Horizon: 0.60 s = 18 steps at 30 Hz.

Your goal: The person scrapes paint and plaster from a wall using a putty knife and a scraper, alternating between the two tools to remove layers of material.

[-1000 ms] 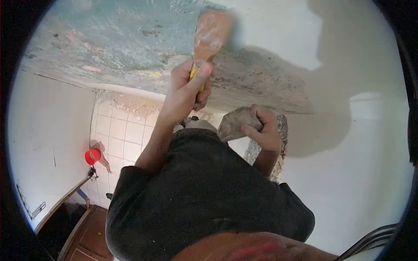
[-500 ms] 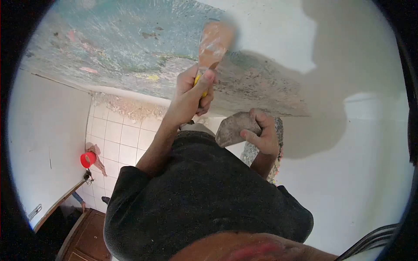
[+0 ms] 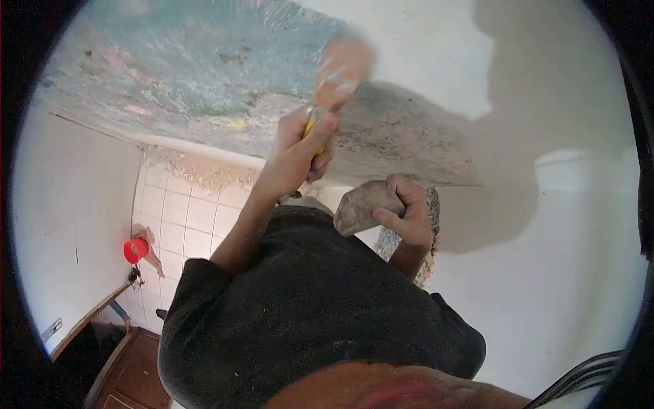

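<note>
Lower now, left fingers clench a yellow-handled metal scraper, right fingers a grey slab; a round red bucket shows unclear contents.

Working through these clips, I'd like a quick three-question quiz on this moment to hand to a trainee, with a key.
1. Fill in the blank: the ____ hand grips the yellow-handled scraper.
2. True or false: the right hand holds a flat grey piece.
3. Multiple choice: what colour is the container toward the left of the view?
A) blue
B) yellow
C) red

Key:
1. Left: the left hand is wrapped around the handle.
2. True.
3. C.
</note>
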Each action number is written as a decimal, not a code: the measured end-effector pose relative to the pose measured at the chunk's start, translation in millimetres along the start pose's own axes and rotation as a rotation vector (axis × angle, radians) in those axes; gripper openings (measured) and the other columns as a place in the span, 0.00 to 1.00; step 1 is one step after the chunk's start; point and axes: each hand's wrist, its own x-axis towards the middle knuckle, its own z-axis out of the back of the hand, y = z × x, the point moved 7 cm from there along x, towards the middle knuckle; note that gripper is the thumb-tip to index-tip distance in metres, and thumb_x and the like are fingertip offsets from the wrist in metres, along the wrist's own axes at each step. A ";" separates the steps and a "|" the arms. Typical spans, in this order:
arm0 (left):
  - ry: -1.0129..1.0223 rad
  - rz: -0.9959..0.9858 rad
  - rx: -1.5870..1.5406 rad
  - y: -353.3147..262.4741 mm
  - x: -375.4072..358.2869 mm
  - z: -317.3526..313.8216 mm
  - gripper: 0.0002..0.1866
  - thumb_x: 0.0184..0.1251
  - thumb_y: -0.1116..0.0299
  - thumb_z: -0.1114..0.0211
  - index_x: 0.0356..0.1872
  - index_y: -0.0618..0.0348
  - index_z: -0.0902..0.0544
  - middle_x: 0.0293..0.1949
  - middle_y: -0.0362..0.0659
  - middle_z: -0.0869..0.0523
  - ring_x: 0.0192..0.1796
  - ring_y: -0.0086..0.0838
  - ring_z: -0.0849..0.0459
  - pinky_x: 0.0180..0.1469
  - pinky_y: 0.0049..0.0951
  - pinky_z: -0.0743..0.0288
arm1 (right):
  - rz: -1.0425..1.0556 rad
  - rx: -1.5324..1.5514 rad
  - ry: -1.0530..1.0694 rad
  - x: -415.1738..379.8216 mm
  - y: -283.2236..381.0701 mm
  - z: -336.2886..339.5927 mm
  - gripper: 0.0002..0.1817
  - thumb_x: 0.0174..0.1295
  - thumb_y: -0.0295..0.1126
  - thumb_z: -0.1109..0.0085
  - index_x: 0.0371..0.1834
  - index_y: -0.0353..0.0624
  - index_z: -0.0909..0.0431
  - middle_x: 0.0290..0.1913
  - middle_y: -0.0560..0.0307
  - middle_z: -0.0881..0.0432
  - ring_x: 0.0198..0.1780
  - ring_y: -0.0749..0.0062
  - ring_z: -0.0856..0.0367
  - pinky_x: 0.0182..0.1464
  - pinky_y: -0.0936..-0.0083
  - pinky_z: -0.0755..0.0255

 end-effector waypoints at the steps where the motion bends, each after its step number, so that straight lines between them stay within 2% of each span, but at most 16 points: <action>1: -0.013 0.020 -0.009 4.3 -6.9 3.0 0.17 0.76 0.53 0.45 0.36 0.58 0.26 0.13 0.33 0.33 0.11 0.14 0.37 0.12 0.20 0.45 | 0.007 0.027 -0.024 -0.3 0.5 2.1 0.14 0.52 0.35 0.29 0.31 0.40 0.26 0.28 0.66 0.29 0.33 0.82 0.33 0.35 0.77 0.35; 6: -0.051 -0.012 0.051 2.9 -7.5 4.2 0.19 0.77 0.51 0.48 0.37 0.58 0.26 0.13 0.34 0.34 0.10 0.15 0.41 0.10 0.20 0.48 | -0.016 0.124 -0.058 3.7 -6.3 -0.6 0.16 0.52 0.35 0.29 0.28 0.41 0.29 0.27 0.67 0.31 0.32 0.82 0.36 0.33 0.77 0.38; 9: -0.058 -0.030 0.047 -0.4 -6.1 7.6 0.18 0.77 0.51 0.47 0.38 0.58 0.26 0.12 0.34 0.34 0.09 0.15 0.42 0.10 0.20 0.49 | 0.064 0.015 0.023 5.4 -8.3 2.7 0.16 0.52 0.35 0.28 0.27 0.41 0.29 0.27 0.67 0.33 0.32 0.83 0.38 0.32 0.78 0.40; 15: -0.079 -0.060 0.043 0.1 -8.3 6.5 0.18 0.77 0.51 0.47 0.39 0.58 0.25 0.12 0.34 0.35 0.10 0.15 0.42 0.11 0.20 0.49 | 0.008 0.019 0.040 11.8 -1.6 -3.8 0.17 0.53 0.37 0.29 0.26 0.42 0.30 0.25 0.68 0.36 0.31 0.82 0.38 0.31 0.78 0.42; 18: -0.125 -0.049 0.092 -3.5 -6.5 3.0 0.17 0.77 0.53 0.47 0.39 0.58 0.26 0.12 0.34 0.35 0.10 0.15 0.42 0.11 0.21 0.49 | 0.038 0.060 0.048 9.4 -5.8 -1.5 0.17 0.53 0.37 0.29 0.27 0.41 0.29 0.26 0.67 0.33 0.31 0.82 0.37 0.32 0.78 0.41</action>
